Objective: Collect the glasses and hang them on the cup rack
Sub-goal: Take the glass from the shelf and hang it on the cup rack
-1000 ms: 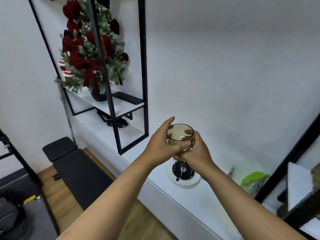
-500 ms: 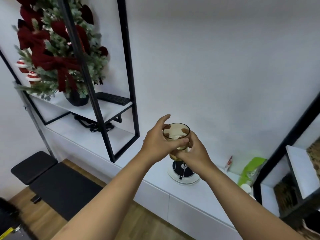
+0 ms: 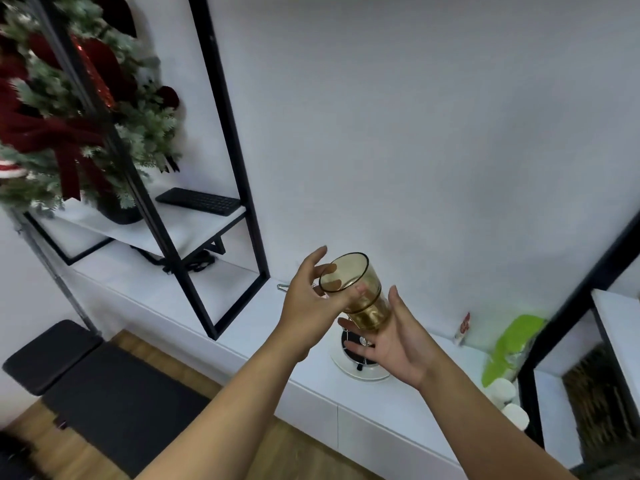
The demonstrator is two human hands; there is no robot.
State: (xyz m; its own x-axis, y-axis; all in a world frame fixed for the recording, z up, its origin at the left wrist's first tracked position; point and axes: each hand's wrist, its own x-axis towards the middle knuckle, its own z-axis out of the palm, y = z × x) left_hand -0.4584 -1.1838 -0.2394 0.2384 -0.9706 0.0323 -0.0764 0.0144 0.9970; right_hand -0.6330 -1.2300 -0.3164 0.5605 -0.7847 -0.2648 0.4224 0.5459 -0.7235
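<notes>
Amber glass tilted mid-air above cup rack on counter; left hand pinches its rim, right hand spread beneath base, likely turning it mouth-down for hanging

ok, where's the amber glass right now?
Head view, centre: the amber glass is tilted in mid-air between the left hand and right hand, just above the cup rack on the white counter.
</notes>
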